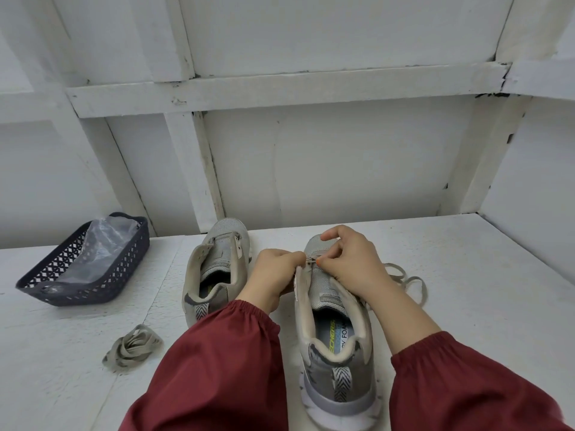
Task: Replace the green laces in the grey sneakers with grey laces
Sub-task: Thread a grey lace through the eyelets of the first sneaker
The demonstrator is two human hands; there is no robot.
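Both your hands pinch the grey lace (404,279) at the lowest eyelets of the right sneaker (334,318), centre frame: left hand (277,272), right hand (351,259). Pull unevenly and one end may come out short; its loose tail could snag.

We see dark red sleeves (217,362) over grey sneakers (336,337) – black-and-white herringbone heel tabs (342,384). Left of the sneakers, a beige-grey lace bundle (133,348) and a navy lattice-patterned basket (93,293) on the white table (466,306).
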